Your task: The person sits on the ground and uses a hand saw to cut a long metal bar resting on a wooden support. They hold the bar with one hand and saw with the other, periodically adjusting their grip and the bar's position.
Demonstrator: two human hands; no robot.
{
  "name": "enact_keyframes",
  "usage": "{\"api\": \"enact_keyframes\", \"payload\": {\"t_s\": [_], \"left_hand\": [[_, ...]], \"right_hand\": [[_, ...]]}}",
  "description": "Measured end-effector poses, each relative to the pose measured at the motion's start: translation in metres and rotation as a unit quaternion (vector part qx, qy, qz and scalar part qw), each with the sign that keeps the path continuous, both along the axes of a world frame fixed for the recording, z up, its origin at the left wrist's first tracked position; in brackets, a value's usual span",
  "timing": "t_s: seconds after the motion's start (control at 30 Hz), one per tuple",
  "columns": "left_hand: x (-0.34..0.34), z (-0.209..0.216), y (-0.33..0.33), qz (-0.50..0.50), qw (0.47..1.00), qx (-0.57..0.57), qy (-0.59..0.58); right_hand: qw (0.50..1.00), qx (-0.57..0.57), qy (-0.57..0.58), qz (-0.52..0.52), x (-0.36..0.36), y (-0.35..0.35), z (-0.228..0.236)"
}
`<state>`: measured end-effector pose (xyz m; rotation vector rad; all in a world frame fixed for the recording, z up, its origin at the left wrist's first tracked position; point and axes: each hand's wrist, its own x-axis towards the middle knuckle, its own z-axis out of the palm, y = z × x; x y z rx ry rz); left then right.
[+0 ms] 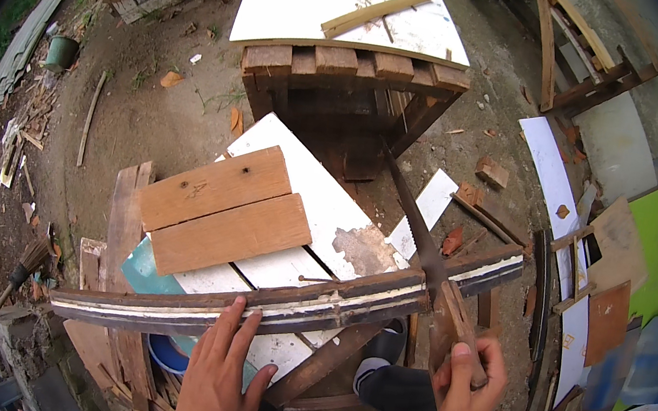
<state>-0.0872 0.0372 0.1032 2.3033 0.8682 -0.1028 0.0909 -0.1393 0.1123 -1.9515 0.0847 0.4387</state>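
Note:
A long, dark wooden beam (316,300) with pale stripes along its side lies across in front of me. My left hand (226,372) rests its outstretched fingertips on the beam's near side, thumb apart, gripping nothing. My right hand (464,393) is closed around the wooden handle of a handsaw (420,218). The toothed blade crosses the beam toward its right end and points away from me. Under the beam are white boards (269,151) with dark gaps. Two brown planks (219,207) lie side by side on them. A nail (317,280) shows near the beam's far edge.
A wooden table (356,16) with a white top holds a wood strip and several nails. Wood offcuts (492,172) litter the dirt ground. Coloured panels (649,250) lie at right. A broom (26,268) and a green pot (61,53) are at left. My foot (385,344) is below the beam.

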Motion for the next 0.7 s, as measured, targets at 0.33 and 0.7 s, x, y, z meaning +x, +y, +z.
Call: {"api": "enact_keyframes", "payload": {"t_s": [0.33,0.7], "left_hand": [[0.019,0.001,-0.005,-0.024,0.990,-0.007,-0.138],[0.123,-0.086,-0.014,-0.098,0.968,0.221,-0.068]], "right_hand": [[0.954,-0.110,-0.187,0.206,0.023,-0.017,-0.007],[0.946,-0.124,-0.152,0.258,0.045,-0.009,-0.032]]}}
